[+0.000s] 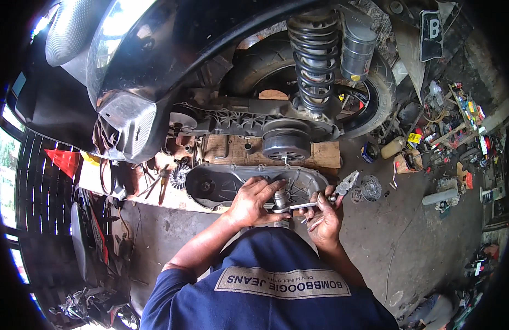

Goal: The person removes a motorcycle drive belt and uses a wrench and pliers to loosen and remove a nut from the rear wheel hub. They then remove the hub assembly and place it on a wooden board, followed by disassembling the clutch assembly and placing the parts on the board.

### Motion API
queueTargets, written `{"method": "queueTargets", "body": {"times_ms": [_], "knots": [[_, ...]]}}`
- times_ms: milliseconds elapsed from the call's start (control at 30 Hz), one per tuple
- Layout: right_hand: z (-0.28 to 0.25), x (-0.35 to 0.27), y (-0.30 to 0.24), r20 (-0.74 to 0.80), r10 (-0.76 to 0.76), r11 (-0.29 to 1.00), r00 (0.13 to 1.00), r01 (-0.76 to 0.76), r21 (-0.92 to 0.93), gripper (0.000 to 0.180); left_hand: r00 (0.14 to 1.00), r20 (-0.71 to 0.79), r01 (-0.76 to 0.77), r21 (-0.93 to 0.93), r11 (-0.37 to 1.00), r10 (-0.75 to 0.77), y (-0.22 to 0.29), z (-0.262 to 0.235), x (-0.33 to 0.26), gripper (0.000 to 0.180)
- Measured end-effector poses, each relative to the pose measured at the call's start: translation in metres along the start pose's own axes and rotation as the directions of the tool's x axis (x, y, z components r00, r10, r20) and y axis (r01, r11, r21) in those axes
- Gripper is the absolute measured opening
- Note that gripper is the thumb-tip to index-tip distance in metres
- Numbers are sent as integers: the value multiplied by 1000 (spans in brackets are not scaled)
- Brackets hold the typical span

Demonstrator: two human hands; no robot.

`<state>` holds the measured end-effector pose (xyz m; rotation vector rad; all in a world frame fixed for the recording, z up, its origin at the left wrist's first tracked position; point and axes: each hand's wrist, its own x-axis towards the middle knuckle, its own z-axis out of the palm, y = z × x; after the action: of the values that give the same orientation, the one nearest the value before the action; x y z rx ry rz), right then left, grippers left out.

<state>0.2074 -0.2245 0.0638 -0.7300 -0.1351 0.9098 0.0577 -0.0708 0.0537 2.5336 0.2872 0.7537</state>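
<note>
My left hand (253, 201) is closed around a short, shiny cylindrical metal part (279, 199), thumb below it and fingers on top. A slim silver metal lever (301, 206) runs from that part to my right hand (325, 219), whose fingers pinch it. A ridged silver piece (349, 183) sticks out past my right fingers; whether it belongs to the lever I cannot tell. Just beyond both hands lies a long grey scooter transmission cover (227, 179), its hollow ribbed inside facing up. My left fingers overlap its near edge. Its middle is partly hidden by my hands.
Ahead stands a scooter with its exposed clutch drum (286, 144), coil spring shock (315, 60) and rear wheel (382, 82). Cardboard (327, 154) lies beneath. A finned fan disc (180, 176) and hand tools sit left; round gear-like parts (370, 188) and workshop clutter lie right.
</note>
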Motion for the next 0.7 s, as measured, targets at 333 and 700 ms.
{"method": "queueTargets", "body": {"times_ms": [333, 700], "knots": [[-12, 15, 10, 67, -102, 994, 993, 104, -36, 17, 972, -211, 126, 81, 989, -106, -6, 21, 8, 113], [11, 35, 7, -90, -111, 993, 990, 113, 17, 23, 971, -91, 226, 59, 972, -220, -20, -1, 46, 131]]}}
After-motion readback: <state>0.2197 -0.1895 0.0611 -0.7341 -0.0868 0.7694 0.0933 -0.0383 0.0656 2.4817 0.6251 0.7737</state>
